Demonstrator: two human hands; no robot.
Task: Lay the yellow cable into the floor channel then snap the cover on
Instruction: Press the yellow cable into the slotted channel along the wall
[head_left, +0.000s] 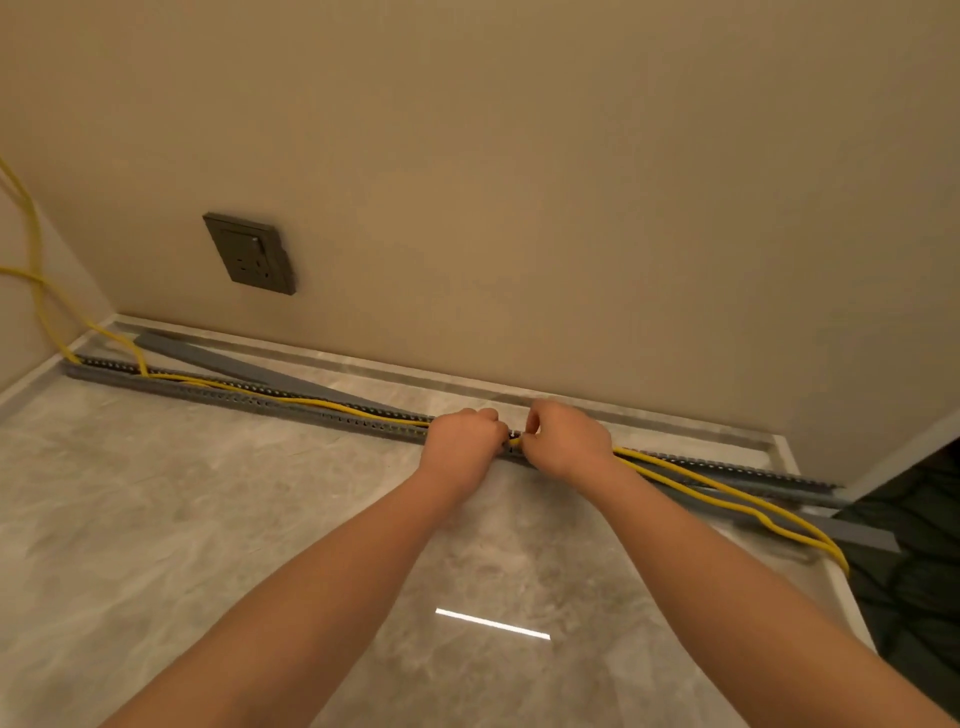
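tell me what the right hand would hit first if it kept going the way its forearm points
Probably the left hand: the right hand points up-left along the floor channel, and its knuckles sit almost against the left's over the yellow cable. Depth is unclear; passing behind, it would meet the wall.

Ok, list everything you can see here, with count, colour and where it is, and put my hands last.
Yellow cable: two strands, yellow, lying in the channel on the left, trailing out over the floor on the right.
Floor channel: one, grey, slotted, along the wall's foot.
Cover: one, grey strip, loose behind the channel, angled.
Wall socket: one, dark grey, low on the wall.
Floor: grey marbled tile.
Left hand: one, closed at the channel.
Right hand: one, pinching the cable.
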